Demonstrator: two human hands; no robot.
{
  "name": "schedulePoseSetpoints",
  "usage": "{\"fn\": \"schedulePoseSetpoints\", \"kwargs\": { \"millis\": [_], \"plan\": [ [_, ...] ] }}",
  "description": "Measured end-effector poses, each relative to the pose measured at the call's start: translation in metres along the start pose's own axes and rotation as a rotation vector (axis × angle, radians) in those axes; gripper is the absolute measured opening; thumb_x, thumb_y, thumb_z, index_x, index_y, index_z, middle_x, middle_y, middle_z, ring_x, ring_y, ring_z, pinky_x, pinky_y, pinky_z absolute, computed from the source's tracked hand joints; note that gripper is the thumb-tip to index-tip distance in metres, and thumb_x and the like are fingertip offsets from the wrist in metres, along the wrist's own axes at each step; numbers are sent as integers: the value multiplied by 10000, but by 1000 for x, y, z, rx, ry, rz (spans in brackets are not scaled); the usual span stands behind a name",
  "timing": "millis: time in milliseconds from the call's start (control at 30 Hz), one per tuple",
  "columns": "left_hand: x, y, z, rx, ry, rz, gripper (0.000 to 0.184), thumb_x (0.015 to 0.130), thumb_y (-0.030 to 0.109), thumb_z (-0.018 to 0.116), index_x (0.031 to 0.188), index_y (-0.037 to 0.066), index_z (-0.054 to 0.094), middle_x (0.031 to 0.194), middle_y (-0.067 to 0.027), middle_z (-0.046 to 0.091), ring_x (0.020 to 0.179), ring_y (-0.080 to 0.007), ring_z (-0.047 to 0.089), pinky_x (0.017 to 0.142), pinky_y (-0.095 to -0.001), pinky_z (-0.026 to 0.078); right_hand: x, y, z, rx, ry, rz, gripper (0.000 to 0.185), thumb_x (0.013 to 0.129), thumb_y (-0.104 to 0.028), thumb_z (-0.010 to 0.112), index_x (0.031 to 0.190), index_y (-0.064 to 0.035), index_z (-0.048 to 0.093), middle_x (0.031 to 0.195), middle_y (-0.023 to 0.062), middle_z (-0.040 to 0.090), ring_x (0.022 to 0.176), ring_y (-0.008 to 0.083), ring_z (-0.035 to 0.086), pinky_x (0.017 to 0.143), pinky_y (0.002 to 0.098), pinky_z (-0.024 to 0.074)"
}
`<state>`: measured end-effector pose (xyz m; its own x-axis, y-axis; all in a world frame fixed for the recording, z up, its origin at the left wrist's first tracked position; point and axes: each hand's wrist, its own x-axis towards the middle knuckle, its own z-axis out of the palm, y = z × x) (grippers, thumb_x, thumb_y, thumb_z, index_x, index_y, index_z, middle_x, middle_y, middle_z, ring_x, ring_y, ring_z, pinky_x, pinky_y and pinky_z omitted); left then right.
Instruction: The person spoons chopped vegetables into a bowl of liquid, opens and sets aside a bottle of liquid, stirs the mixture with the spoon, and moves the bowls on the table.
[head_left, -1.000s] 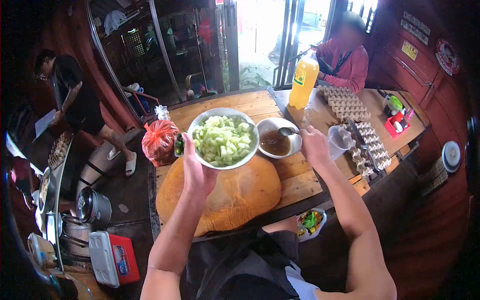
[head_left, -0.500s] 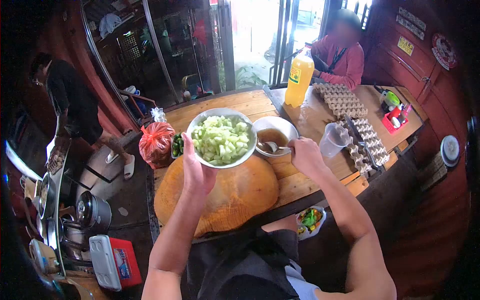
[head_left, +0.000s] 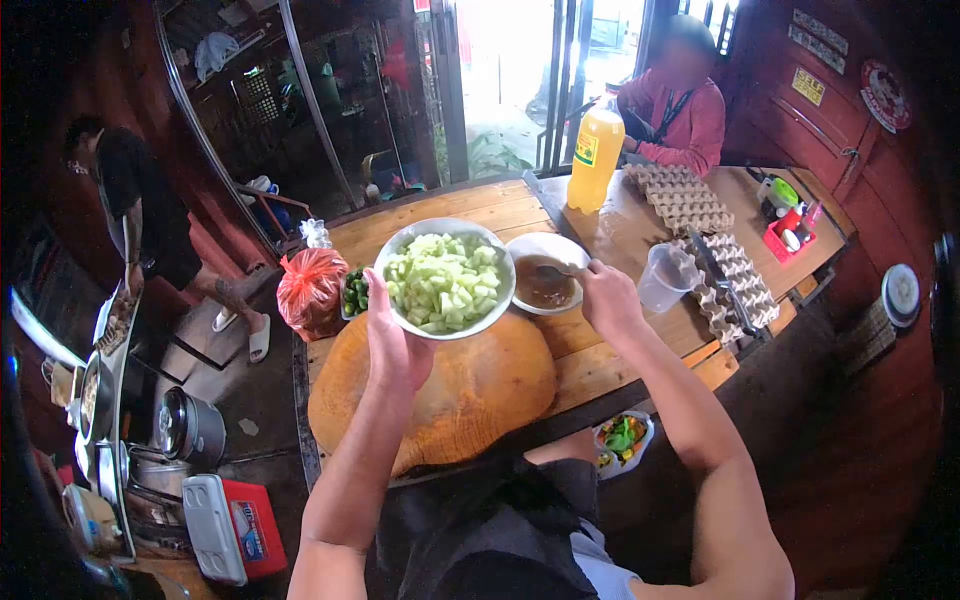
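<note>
My left hand (head_left: 388,345) grips the rim of a white bowl (head_left: 425,329) and holds it up over the wooden chopping block (head_left: 430,395). Diced pale green vegetable (head_left: 445,280), maybe cucumber, fills the bowl. On its right stands a second white bowl (head_left: 583,254) with brown liquid (head_left: 545,288) in it. My right hand (head_left: 608,298) is closed around the handle of a spoon (head_left: 552,270), whose head dips into that liquid. The two bowls are side by side, the left one nearer to me.
Left of the bowls sit a red plastic bag (head_left: 310,290) and dark green vegetables (head_left: 356,292). To the right are a clear plastic cup (head_left: 668,278), egg trays (head_left: 735,280) with a knife (head_left: 728,285), and a yellow drink bottle (head_left: 597,155). A seated person (head_left: 685,110) is across the table.
The spoon's head has sunk into the brown liquid, and my right hand has shifted slightly. My left hand and its bowl stay nearly still. The person at left has moved a little.
</note>
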<state>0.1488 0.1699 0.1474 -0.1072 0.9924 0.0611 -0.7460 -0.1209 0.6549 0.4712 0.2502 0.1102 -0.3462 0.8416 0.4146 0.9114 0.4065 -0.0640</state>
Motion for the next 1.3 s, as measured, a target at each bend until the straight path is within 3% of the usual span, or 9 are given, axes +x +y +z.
{"fn": "schedulePoseSetpoints", "kwargs": {
  "millis": [100, 167, 467, 667, 900, 1067, 1300],
  "plan": [
    [-3, 3, 1, 39, 34, 1, 792, 1120, 698, 400, 1590, 65, 475, 1505, -141, 640, 1321, -302, 682, 1083, -496, 601, 9, 5, 0, -40, 17, 7, 310, 841, 18, 674, 1122, -45, 787, 1050, 177, 722, 1021, 374, 736, 885, 496, 603],
    [1, 0, 1, 27, 24, 6, 785, 1123, 692, 400, 1592, 67, 474, 1512, -138, 638, 1324, -302, 680, 1089, -501, 595, 12, 11, -5, -78, 76, -28, 163, 869, 14, 692, 1018, -4, 756, 1061, 181, 731, 973, 373, 753, 887, 496, 625],
    [4, 0, 0, 17, -55, -19, 790, 1114, 709, 409, 1630, 111, 416, 1572, -121, 571, 1404, -290, 617, 1143, -500, 556, -3, -6, -19, -14, -96, 168, 144, 852, -43, 702, 958, -1, 789, 1044, 235, 752, 1004, 423, 765, 899, 523, 622],
    [12, -3, -2, 51, -44, 3, 829, 1106, 731, 386, 1632, 91, 419, 1566, -152, 590, 1383, -325, 641, 1104, -543, 581, -11, -19, -18, 53, -126, 137, 158, 859, -35, 687, 958, 4, 803, 1008, 257, 754, 999, 444, 761, 914, 529, 620],
    [18, -1, -1, 109, -44, -47, 843, 1106, 746, 339, 1641, 97, 400, 1578, -173, 573, 1386, -349, 640, 1100, -583, 584, -22, -39, -48, 77, -50, 41, 132, 884, -30, 703, 997, 17, 755, 1083, 218, 728, 1021, 419, 752, 897, 513, 623],
    [23, -1, -5, 162, -55, -43, 842, 1108, 749, 316, 1646, 105, 389, 1592, -174, 562, 1393, -377, 633, 1093, -640, 574, -24, -32, -47, -76, 164, -17, 149, 925, -21, 672, 1073, -14, 687, 1080, 177, 685, 1066, 361, 737, 864, 469, 634],
    [36, -4, -11, 168, -83, -42, 853, 1104, 755, 313, 1646, 101, 387, 1600, -182, 555, 1406, -377, 624, 1104, -647, 565, -31, -25, -28, -51, 145, 101, 147, 916, -19, 673, 1062, -26, 667, 1046, 172, 701, 1020, 358, 750, 863, 475, 632]
  ]
}}
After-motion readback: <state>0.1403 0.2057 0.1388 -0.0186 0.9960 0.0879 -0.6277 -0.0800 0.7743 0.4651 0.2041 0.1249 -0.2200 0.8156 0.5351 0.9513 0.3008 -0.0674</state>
